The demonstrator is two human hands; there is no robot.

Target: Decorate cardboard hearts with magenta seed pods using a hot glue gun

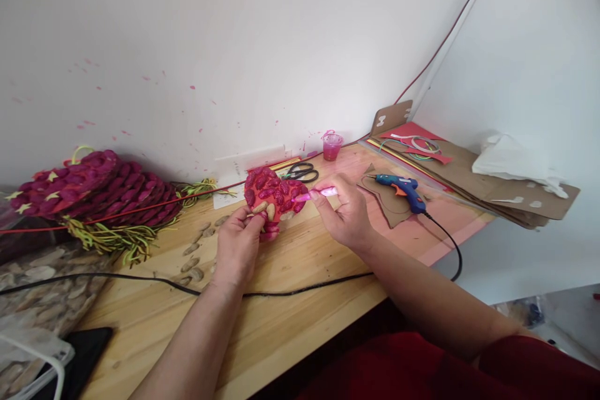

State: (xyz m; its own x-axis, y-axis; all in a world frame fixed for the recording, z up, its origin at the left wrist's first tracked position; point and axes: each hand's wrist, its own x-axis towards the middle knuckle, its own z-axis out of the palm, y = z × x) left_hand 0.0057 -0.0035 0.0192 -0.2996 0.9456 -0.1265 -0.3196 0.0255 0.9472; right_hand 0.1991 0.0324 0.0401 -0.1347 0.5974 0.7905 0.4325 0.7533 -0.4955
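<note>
My left hand is closed on the lower edge of a red heart-shaped piece covered with magenta-painted shells, held tilted above the wooden table. A few unpainted shells sit near my fingertips on the piece. My right hand is closed on a pink brush, whose tip touches the right side of the heart piece.
Loose shells lie left of my hand. A pile of finished magenta pieces sits far left. Black scissors, a pink paint cup, a blue glue gun with black cord, and cardboard sheets lie to the right.
</note>
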